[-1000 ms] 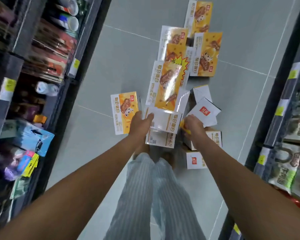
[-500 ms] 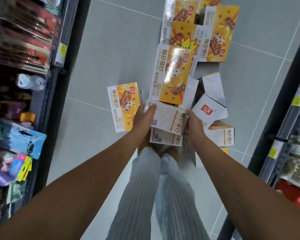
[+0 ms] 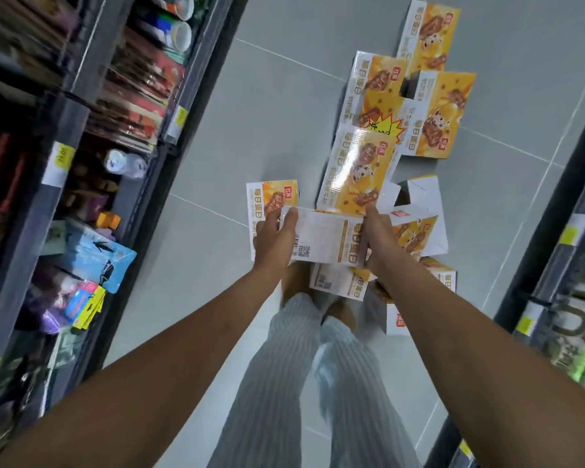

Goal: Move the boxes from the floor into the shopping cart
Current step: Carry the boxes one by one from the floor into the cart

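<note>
Box clamped between both our hands above the floor pile

Head view: we hold a white-backed box (image 3: 323,239) between our two hands, its barcode and printed square code facing up. Our left hand (image 3: 273,243) presses flat against its left end with the thumb lying over the top edge; our right hand (image 3: 379,239) presses against its right end, one finger pointing forward along the edge. Both hands are closed on the box from opposite sides.

Just beyond the held box, an orange box (image 3: 357,173) lies tilted, and further past it more orange boxes (image 3: 433,116) spread across the grey tiled floor (image 3: 277,113). To the left of the held box, partly under our left hand, lies another orange box (image 3: 271,201). Below it sits a white-sided box (image 3: 338,282), near our striped trousers (image 3: 301,383). Left of the held box runs a shelf (image 3: 81,163) with packets.
</note>
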Demonstrator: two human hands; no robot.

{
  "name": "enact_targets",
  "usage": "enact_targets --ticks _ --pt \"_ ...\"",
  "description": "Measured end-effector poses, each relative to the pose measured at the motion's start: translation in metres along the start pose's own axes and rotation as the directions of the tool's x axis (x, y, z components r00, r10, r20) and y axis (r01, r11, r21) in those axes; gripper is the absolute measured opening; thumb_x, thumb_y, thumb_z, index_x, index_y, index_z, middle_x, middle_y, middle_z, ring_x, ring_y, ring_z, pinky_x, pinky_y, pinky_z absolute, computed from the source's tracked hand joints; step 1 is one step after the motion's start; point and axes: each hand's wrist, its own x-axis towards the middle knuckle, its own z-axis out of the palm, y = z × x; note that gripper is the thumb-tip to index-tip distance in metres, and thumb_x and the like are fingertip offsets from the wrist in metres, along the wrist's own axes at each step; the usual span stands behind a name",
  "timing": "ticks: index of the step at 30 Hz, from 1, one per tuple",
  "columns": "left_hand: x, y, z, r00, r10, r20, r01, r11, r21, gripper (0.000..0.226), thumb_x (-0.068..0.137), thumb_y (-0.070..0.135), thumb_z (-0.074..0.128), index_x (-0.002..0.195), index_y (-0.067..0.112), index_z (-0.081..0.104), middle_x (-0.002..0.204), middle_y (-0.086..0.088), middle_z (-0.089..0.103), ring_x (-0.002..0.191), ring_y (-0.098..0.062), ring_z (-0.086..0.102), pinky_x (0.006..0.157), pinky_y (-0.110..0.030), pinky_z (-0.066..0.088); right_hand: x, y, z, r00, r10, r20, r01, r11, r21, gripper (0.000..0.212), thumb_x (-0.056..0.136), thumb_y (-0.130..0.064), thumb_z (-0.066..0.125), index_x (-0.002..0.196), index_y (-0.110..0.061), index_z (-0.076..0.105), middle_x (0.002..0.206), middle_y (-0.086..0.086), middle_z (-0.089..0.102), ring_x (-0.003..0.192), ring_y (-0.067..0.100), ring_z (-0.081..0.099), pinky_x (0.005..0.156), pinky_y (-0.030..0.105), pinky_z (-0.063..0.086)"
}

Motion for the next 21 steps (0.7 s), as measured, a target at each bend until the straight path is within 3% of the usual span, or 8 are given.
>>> enact_targets --ticks 5,7,9,13,16,17,19,21 --pt "-0.049 0.008 -0.022 0.999 -0.041 -0.025 0.034 0.971 -0.237 0.059 0.080 0.071 0.036 0.121 0.033 0.054 0.120 -0.001 0.062 0.105 -0.020 0.063 0.094 -0.046 0.051 -0.032 -0.017 -0.005 0.992 -0.015 0.124 0.028 0.995 -0.099 0.040 0.098 -0.033 0.045 0.133 -0.014 0.046 0.073 0.004 0.062 0.060 0.018 0.063 0.054 0.029 0.053" --pt "-0.068 0.009 -0.033 0.995 -0.096 -0.004 0.086 0.910 -0.405 0.044 0.095 0.059 0.031 0.115 0.027 0.054 0.106 -0.001 0.066 0.088 -0.016 0.065 0.077 -0.036 0.056 -0.050 -0.023 -0.008 0.982 -0.018 0.186 0.042 0.992 -0.123 0.030 0.097 -0.029 0.045 0.122 -0.015 0.050 0.074 0.005 0.062 0.065 0.020 0.062 0.057 0.032 0.050" --pt "-0.081 0.006 -0.045 0.984 -0.166 0.062 0.172 0.810 -0.561 0.042 0.097 0.055 0.032 0.101 0.020 0.056 0.089 -0.001 0.062 0.075 -0.014 0.060 0.063 -0.029 0.050 -0.072 -0.024 -0.009 0.972 -0.045 0.230 0.078 0.988 -0.137 0.017 0.097 -0.028 0.047 0.104 -0.014 0.054 0.074 0.005 0.062 0.067 0.021 0.061 0.061 0.034 0.049" --pt "-0.118 0.002 -0.076 0.961 -0.234 0.147 0.268 0.656 -0.706 0.042 0.095 0.052 0.043 0.077 0.016 0.053 0.077 -0.004 0.057 0.070 -0.017 0.057 0.062 -0.031 0.044 -0.115 -0.017 0.001 0.946 -0.060 0.318 0.136 0.966 -0.222 0.013 0.095 -0.028 0.051 0.092 -0.016 0.057 0.079 0.005 0.062 0.077 0.023 0.061 0.079 0.041 0.050" --pt "-0.156 -0.010 -0.104 0.964 -0.210 0.166 0.262 0.616 -0.743 0.030 0.097 0.034 0.047 0.075 0.014 0.055 0.048 -0.004 0.063 0.043 -0.017 0.064 0.064 -0.033 0.046 -0.154 -0.006 0.013 0.912 -0.086 0.400 0.208 0.940 -0.270 0.011 0.095 -0.025 0.050 0.090 -0.017 0.055 0.077 0.005 0.059 0.076 0.022 0.058 0.078 0.039 0.049" --pt "-0.167 -0.015 -0.113 0.964 -0.213 0.160 0.259 0.606 -0.753 0.027 0.095 0.031 0.050 0.075 0.014 0.055 0.048 -0.004 0.064 0.043 -0.017 0.064 0.065 -0.033 0.047 -0.166 -0.002 0.017 0.900 -0.092 0.425 0.228 0.933 -0.279 0.011 0.096 -0.023 0.049 0.089 -0.017 0.054 0.075 0.004 0.058 0.073 0.020 0.057 0.073 0.037 0.048" --pt "-0.191 -0.034 -0.136 0.962 -0.244 0.119 0.241 0.569 -0.786 0.020 0.092 0.031 0.055 0.078 0.016 0.056 0.068 -0.007 0.064 0.062 -0.019 0.065 0.064 -0.036 0.050 -0.190 0.009 0.029 0.859 -0.081 0.506 0.275 0.906 -0.322 0.008 0.094 -0.022 0.048 0.095 -0.016 0.052 0.075 0.003 0.056 0.072 0.018 0.057 0.068 0.035 0.047" --pt "-0.212 -0.058 -0.159 0.962 -0.263 0.069 0.212 0.566 -0.797 0.017 0.091 0.033 0.057 0.086 0.017 0.058 0.082 -0.008 0.061 0.077 -0.021 0.061 0.061 -0.038 0.051 -0.209 0.023 0.041 0.818 -0.010 0.576 0.280 0.881 -0.382 0.018 0.086 -0.025 0.049 0.102 -0.017 0.052 0.081 0.005 0.058 0.074 0.021 0.059 0.070 0.035 0.048"
